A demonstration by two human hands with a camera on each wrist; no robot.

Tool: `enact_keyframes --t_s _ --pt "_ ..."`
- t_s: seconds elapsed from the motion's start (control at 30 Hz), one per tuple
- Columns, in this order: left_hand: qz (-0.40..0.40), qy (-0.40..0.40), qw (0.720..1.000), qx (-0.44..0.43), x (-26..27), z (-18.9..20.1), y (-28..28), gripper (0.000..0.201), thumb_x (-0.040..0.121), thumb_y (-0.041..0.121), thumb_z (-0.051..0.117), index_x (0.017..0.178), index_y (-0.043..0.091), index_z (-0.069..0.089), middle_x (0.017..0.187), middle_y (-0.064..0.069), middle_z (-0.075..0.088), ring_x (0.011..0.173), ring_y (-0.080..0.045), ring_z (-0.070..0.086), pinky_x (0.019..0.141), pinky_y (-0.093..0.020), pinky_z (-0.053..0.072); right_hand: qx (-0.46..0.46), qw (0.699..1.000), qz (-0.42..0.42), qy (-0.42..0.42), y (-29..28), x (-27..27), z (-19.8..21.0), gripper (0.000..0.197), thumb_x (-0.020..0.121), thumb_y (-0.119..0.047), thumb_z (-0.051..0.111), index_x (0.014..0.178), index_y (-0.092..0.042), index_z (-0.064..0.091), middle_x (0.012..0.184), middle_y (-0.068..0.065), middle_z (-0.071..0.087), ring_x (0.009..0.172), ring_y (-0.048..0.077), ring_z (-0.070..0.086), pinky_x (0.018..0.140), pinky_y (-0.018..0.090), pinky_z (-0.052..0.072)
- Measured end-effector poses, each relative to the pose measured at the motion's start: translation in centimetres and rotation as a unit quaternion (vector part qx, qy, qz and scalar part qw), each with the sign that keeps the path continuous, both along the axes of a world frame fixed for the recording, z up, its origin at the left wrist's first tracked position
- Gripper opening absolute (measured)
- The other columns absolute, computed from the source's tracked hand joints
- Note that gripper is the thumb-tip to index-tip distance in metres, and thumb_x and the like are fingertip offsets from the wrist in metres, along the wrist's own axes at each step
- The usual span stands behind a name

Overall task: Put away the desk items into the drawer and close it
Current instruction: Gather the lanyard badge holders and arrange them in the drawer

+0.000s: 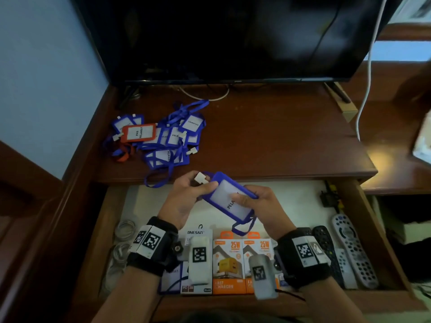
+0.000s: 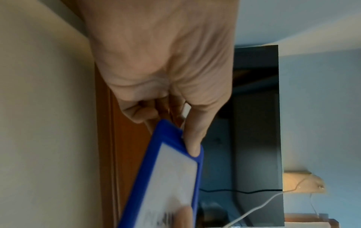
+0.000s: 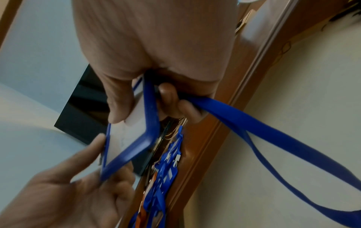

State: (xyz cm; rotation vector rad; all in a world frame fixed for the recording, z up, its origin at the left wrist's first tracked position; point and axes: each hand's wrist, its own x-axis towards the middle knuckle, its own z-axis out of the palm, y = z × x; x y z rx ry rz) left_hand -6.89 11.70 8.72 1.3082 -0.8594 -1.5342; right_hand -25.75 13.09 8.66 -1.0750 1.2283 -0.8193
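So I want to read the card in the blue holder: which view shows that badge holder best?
The head view: the blue badge holder shows whole, face up, gripped by the left hand and right hand over the drawer. The left wrist view gives one blurred end; the right wrist view sees it edge-on with its strap.

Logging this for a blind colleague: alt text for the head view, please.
Both hands, left hand and right hand, hold a blue badge holder over the open drawer. More badges lie piled on the desk.
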Motion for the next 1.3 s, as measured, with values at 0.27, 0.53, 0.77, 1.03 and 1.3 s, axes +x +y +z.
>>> enact_keyframes --t_s 0.27,0.53,0.77,1.03,1.3 --pt "-0.135 -0.140 0.981 -0.012 0.8 0.5 0.5 0.028 0.078 0.011 0.076 0.103 0.021 0.067 0.089 0.004 0.068 0.079 -0.010 0.062 0.065 -0.018 0.048 0.007 1.000 0.026 0.015 0.0 -1.3 0.9 0.013 0.082 -0.009 0.071 0.077 0.000 0.064 0.067 0.007 0.066 0.057 0.017 0.063 0.053 0.021 0.047" --pt "-0.217 -0.210 0.953 0.026 0.7 0.3 0.8 0.015 0.080 0.028 0.074 0.092 0.019 0.073 0.064 0.014 0.068 0.056 0.005 0.052 0.059 -0.016 0.039 0.022 0.999 -0.029 0.030 -0.2 -0.1 1.2 0.019 0.074 -0.011 0.079 0.077 -0.001 0.062 0.065 0.009 0.067 0.054 0.019 0.065 0.048 0.021 0.050" --pt "-0.200 -0.171 0.963 0.057 0.6 -0.7 1.4 0.008 0.082 0.023 0.072 0.080 0.015 0.072 0.063 0.005 0.067 0.060 -0.008 0.053 0.057 -0.017 0.041 0.014 0.995 -0.090 0.041 0.2 0.8 0.4 0.014 0.076 -0.016 0.079 0.076 -0.007 0.068 0.070 0.011 0.072 0.060 0.021 0.069 0.054 0.025 0.055" --pt "-0.090 -0.150 0.984 0.040 0.9 -1.0 0.8 0.004 0.084 0.016 0.071 0.081 0.017 0.073 0.063 0.007 0.068 0.055 -0.006 0.050 0.056 -0.021 0.037 0.019 0.996 -0.074 0.041 0.3 1.4 0.2 0.019 0.084 -0.026 0.072 0.072 -0.013 0.065 0.052 -0.003 0.059 0.044 0.011 0.050 0.041 0.018 0.036" --pt "0.083 -0.199 0.976 -0.029 0.8 -1.8 0.2 0.024 0.083 0.014 0.072 0.066 -0.001 0.063 0.052 0.007 0.050 0.049 -0.007 0.039 0.053 -0.024 0.034 -0.012 0.995 0.063 0.078 0.8 3.5 0.1 0.039 0.089 -0.021 0.066 0.084 0.016 0.055 0.057 0.005 0.043 0.044 0.005 0.032 0.043 0.014 0.029"
